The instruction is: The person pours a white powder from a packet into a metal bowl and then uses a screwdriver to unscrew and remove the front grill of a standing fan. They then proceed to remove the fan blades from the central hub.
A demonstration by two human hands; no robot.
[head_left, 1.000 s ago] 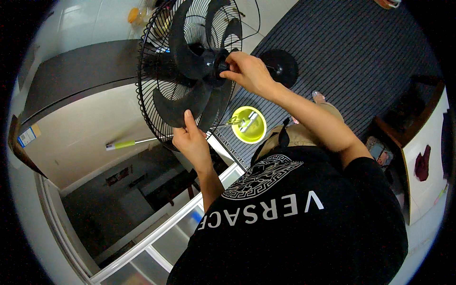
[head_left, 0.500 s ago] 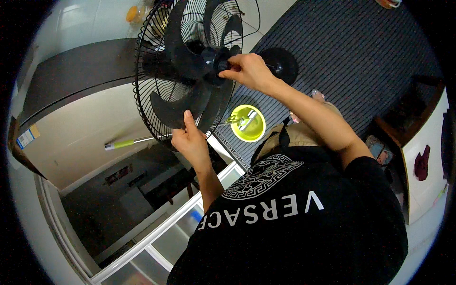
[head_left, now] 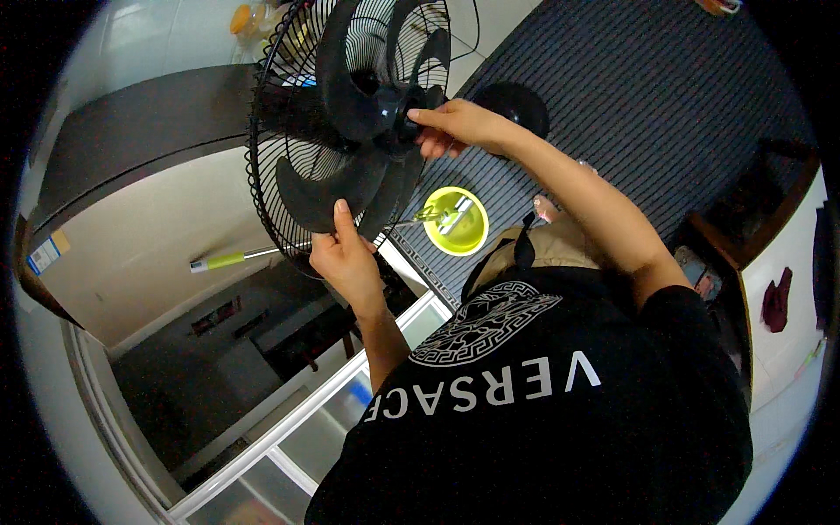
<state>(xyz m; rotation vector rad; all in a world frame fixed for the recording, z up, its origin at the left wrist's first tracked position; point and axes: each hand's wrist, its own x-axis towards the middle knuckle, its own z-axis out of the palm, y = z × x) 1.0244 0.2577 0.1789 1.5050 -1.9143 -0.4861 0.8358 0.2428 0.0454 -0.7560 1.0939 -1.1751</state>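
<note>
A black fan [head_left: 354,87] stands before me, its blades uncovered in front and its wire grille [head_left: 260,144] behind them. My left hand [head_left: 348,267] pinches the tip of the lower fan blade [head_left: 325,185] between thumb and fingers. At the middle of the blades, my right hand [head_left: 465,127] has its thumb and fingers closed round the dark hub knob [head_left: 408,122]. The fingers partly cover the knob. The round black fan base [head_left: 518,105] shows on the floor beyond my right forearm.
A lime-green basin [head_left: 468,241] holding a white and green item sits on the striped mat [head_left: 630,79]. A pole with a green grip [head_left: 226,260] lies behind the fan. A dark counter [head_left: 149,127] is at left, a white-framed glass panel [head_left: 306,446] below it.
My right thumb and fingers have shifted round the hub knob, with the lower fingers now more spread. The left hand stays on the blade, slightly lower.
</note>
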